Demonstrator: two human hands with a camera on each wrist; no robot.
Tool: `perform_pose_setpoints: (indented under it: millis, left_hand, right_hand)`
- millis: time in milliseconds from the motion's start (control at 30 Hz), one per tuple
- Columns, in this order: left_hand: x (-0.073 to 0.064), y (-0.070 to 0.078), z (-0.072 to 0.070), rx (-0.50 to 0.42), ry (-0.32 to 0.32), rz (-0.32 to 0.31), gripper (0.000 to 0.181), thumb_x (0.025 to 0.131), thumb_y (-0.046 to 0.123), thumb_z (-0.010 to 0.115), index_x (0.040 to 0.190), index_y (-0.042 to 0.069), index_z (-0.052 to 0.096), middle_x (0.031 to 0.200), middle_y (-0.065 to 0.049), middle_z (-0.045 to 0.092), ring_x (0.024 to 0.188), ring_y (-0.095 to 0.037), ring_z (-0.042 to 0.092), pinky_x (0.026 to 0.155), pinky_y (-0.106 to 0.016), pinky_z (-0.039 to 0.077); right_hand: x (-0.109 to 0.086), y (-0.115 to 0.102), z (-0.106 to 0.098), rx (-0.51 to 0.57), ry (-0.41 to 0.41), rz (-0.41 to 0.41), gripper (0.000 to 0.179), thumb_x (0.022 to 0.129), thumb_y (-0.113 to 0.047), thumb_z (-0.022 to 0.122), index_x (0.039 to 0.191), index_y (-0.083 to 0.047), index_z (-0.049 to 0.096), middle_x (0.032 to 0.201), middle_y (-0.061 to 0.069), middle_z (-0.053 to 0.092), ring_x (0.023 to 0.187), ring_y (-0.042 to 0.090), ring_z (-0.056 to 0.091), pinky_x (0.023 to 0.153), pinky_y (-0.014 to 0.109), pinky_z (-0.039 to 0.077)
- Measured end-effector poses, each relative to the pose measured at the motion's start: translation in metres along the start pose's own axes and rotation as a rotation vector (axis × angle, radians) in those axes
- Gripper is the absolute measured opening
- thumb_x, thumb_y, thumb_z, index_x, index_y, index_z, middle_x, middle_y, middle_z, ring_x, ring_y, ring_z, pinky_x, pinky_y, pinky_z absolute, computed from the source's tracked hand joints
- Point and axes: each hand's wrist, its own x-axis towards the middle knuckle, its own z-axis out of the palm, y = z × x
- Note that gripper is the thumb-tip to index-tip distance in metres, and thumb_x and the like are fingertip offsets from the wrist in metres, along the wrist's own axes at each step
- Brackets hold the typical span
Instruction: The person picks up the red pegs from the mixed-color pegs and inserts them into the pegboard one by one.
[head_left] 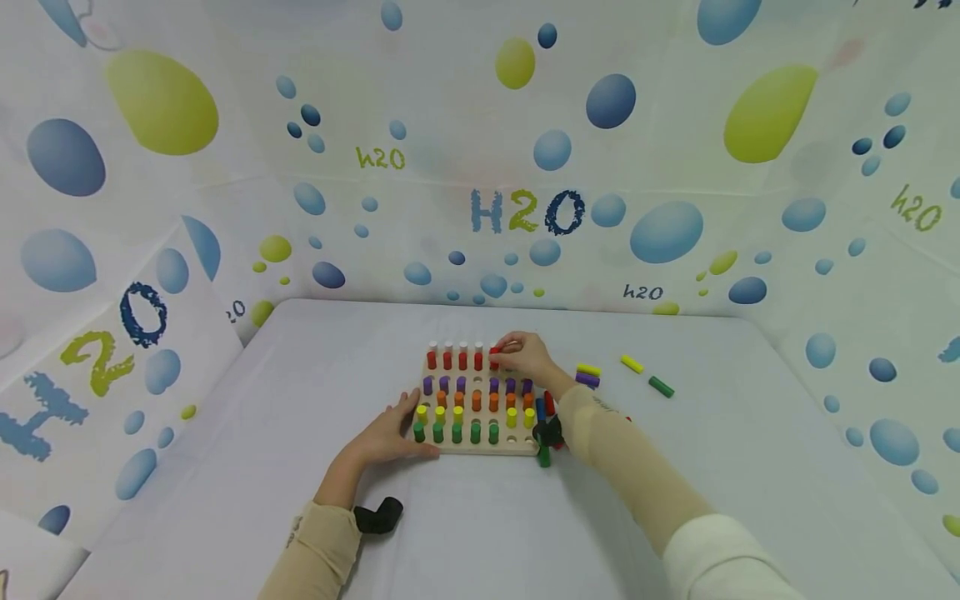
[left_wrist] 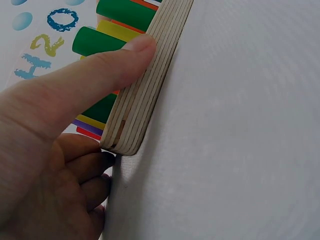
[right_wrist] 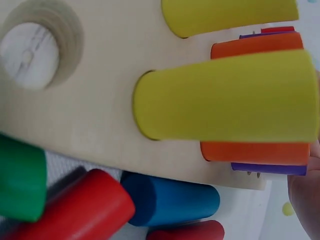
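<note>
A wooden pegboard (head_left: 480,451) lies on the table with rows of white, red, purple, orange, yellow and green pegs standing in it. My left hand (head_left: 386,435) holds its front left corner. In the left wrist view, the thumb (left_wrist: 107,70) presses the layered front edge while the fingers curl at the side. At the back right of the board, my right hand (head_left: 527,358) pinches a red peg (head_left: 493,357) at the end of the red row. Whether that peg sits in its hole is hidden. The right wrist view shows a standing yellow peg (right_wrist: 225,100) and an unfilled hole (right_wrist: 30,55).
Loose pegs lie right of the board: a blue peg (right_wrist: 172,199), red pegs (right_wrist: 85,210) and a green peg (head_left: 544,455) close beside it. Farther right are yellow (head_left: 632,363), purple (head_left: 587,380) and green (head_left: 661,386) pegs. A printed curtain (head_left: 450,108) stands behind the table.
</note>
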Motion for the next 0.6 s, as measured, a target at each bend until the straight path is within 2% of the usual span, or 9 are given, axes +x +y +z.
perform_pose_setpoints:
  millis: [333,600]
  left_hand:
    - [0.0013,-0.0022,0.0011,0.006,0.002,-0.017,0.113,0.061,0.049,0.079,0.147,0.012,0.016,0.151,-0.018,0.008,0.135,-0.043,0.003,0.105,-0.060,0.010]
    - [0.0016,-0.0023,0.0004,0.000,0.000,-0.006,0.114,0.061,0.050,0.079,0.147,0.010,0.016,0.150,-0.019,0.008,0.135,-0.043,0.004,0.105,-0.060,0.010]
  right_hand:
    - [0.0025,0.0038,0.0028,-0.013,0.004,0.009,0.022,0.081,-0.015,0.070,0.096,-0.003,0.061,0.102,0.013,0.064,0.096,0.025,0.059,0.080,0.032,0.051]
    - [0.0035,0.0048,0.0061,-0.018,0.009,0.007,0.019,0.082,-0.013,0.069,0.094,-0.003,0.060,0.104,0.015,0.064,0.097,0.027,0.059,0.080,0.033,0.052]
